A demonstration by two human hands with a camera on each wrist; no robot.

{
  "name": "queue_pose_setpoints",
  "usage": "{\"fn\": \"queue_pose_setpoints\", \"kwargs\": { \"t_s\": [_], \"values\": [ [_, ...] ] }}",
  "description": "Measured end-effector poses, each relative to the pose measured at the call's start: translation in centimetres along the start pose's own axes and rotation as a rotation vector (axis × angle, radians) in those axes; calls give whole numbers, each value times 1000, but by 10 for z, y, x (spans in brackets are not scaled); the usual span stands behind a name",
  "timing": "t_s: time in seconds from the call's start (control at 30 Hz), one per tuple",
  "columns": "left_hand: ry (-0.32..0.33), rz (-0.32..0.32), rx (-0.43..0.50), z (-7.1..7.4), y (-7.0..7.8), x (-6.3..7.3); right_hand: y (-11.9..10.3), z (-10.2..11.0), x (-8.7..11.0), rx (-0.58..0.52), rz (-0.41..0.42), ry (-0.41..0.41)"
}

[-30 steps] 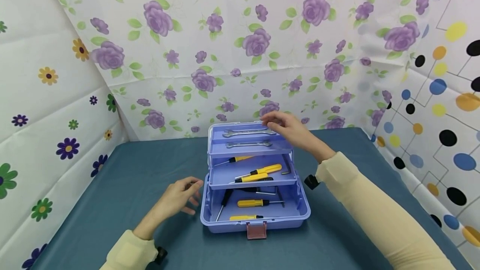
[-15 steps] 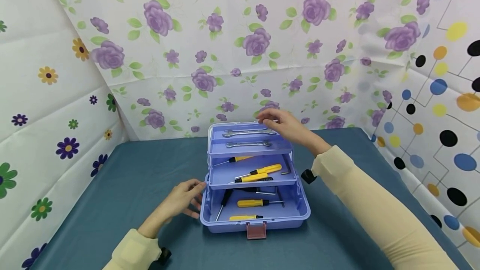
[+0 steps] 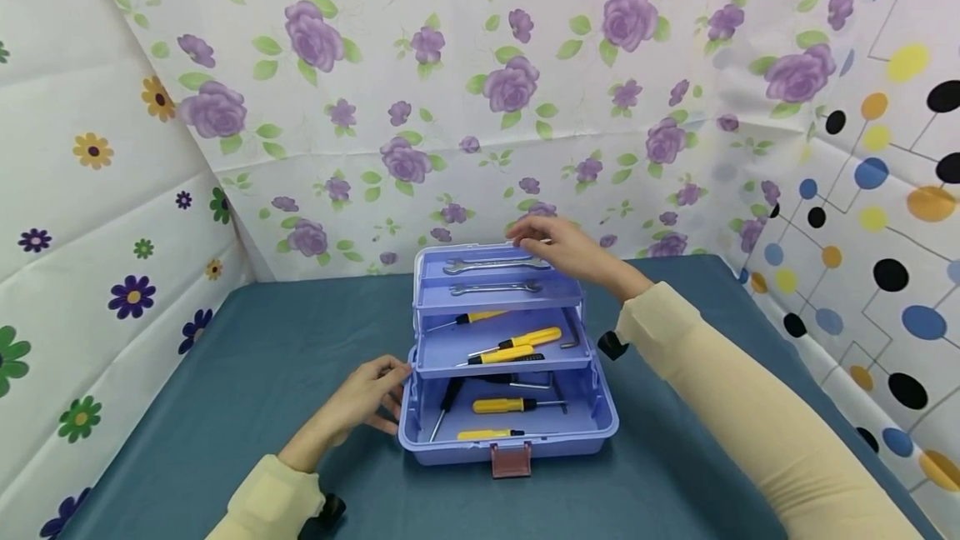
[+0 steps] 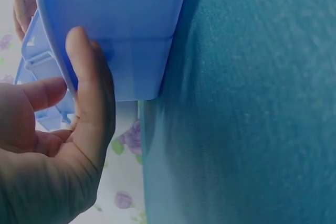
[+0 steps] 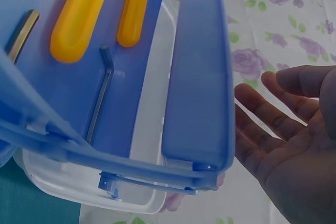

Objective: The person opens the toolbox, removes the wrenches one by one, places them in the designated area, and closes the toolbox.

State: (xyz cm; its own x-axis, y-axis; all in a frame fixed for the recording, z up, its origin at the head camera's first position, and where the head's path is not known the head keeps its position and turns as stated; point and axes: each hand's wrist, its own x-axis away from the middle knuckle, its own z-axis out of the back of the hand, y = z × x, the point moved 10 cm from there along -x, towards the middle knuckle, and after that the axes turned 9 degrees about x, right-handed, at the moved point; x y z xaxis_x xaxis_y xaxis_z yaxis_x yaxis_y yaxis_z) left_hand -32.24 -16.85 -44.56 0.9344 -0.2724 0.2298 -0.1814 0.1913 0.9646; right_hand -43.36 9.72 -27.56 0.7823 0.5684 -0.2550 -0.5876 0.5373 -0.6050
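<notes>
A blue-purple toolbox [image 3: 442,453] stands open on the table, its tiered trays raised. My left hand [image 3: 362,400] is at its left side; in the left wrist view the thumb [image 4: 50,92] and a finger pinch the rim. My right hand [image 3: 564,250] is at the upper right of the top tray [image 3: 435,297]; the right wrist view shows its fingers [image 5: 262,111] extended beside that tray, holding nothing. Two wrenches [image 3: 495,288] lie in the top tray. Yellow-handled screwdrivers [image 3: 501,355] and a hex key [image 3: 572,332] lie in the middle tray.
The toolbox bottom holds more yellow-handled screwdrivers [image 3: 498,406] and a dark-handled tool [image 3: 452,394]. A reddish latch [image 3: 511,461] hangs at the front. Dark teal cloth [image 3: 300,323] covers the table; patterned sheets [image 3: 450,107] hang at the back and both sides.
My left hand has moved slightly right onto the toolbox's left rim. My right hand has shifted a little left along the top tray. The toolbox and tools have stayed put.
</notes>
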Motion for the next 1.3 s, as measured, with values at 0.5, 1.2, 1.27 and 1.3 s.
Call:
{"fn": "queue_pose_setpoints", "kwargs": {
  "t_s": [0.5, 1.2, 1.27, 1.3],
  "values": [
    [-61, 38, 181, 6, -13, -10, 3, -20, -21, 231, -64, -134],
    [-130, 20, 206, 4, -12, -16, 0, -41, -42, 452, -88, -244],
    [-130, 19, 209, 4, -10, -17, -1, -42, -44, 475, -70, -246],
    [-130, 19, 209, 4, -10, -17, -2, -43, -45, 489, -57, -245]
  ]
}}
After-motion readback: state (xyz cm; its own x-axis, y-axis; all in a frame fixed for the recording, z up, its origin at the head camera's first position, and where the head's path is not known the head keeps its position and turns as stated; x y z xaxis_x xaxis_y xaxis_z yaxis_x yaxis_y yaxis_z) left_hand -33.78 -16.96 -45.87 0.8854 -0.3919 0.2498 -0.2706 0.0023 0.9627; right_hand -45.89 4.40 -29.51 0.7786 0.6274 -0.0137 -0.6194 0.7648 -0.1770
